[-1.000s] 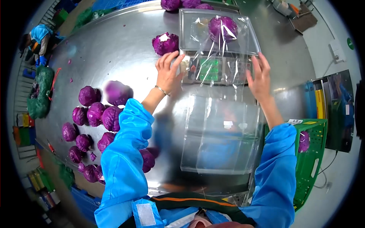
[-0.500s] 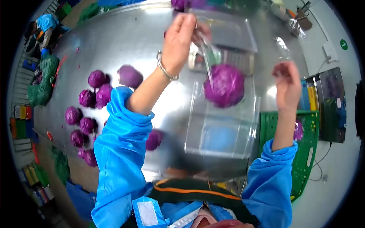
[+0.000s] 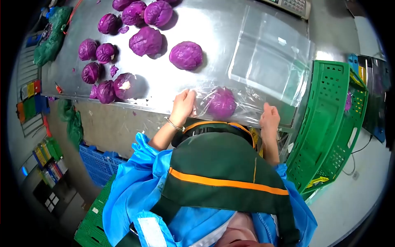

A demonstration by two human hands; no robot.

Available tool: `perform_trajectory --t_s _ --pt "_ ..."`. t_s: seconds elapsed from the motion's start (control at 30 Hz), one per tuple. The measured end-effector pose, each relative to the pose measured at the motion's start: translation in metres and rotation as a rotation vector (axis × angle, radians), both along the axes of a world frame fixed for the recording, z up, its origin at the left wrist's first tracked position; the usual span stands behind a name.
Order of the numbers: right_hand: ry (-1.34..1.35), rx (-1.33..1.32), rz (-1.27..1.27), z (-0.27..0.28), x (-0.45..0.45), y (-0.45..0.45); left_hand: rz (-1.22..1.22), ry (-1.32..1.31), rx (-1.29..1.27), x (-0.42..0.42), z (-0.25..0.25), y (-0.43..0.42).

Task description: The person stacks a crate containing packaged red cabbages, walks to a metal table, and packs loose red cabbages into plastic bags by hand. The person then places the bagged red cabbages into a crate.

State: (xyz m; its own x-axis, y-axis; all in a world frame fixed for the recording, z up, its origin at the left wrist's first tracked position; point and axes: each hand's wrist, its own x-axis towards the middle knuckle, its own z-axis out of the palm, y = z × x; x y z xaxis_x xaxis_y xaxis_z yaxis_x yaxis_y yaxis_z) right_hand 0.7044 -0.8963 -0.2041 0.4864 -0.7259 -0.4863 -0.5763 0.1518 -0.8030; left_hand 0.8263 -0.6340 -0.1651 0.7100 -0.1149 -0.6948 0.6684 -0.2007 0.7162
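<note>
At the table's near edge a red cabbage [image 3: 222, 103] lies inside clear plastic wrapping [image 3: 248, 99]. My left hand [image 3: 184, 106] pinches the wrapping at its left end, fingers closed. Its right end is gripped by my right hand [image 3: 270, 117], whose fingers are curled together. Between the two hands the plastic is crinkled over the cabbage. Flat clear plastic bags [image 3: 267, 61] lie just beyond it. Nearest to my left hand among the unwrapped heads is a single red cabbage [image 3: 186, 55].
Several more red cabbages [image 3: 146, 41] and loose leaf scraps stand on the left of the metal table [image 3: 214, 24]. A scale with a keypad [image 3: 293, 5] sits at the far edge. Green crates [image 3: 323, 123] stand at the right, and a blue crate [image 3: 98, 164] is below at left.
My left hand has come down from the raised clear plastic, and my right hand has moved in. The cabbage is now wrapped near the table edge, between both hands. The view has shifted.
</note>
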Motion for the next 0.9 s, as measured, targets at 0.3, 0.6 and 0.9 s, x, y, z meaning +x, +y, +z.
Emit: perform_trajectory --t_s 0.3,0.6,0.9 --pt "-0.011 -0.873 1.156 0.033 0.03 0.042 -1.09 -1.113 0.525 0.023 -0.029 0.012" --pt "-0.568 0.798 0.412 -0.013 0.031 0.03 -0.923 -0.057 -0.197 0.072 -0.011 -0.043" --pt "-1.11 0.723 -0.317 0.11 0.055 -0.094 -1.147 -0.855 -0.298 0.052 0.156 -0.204"
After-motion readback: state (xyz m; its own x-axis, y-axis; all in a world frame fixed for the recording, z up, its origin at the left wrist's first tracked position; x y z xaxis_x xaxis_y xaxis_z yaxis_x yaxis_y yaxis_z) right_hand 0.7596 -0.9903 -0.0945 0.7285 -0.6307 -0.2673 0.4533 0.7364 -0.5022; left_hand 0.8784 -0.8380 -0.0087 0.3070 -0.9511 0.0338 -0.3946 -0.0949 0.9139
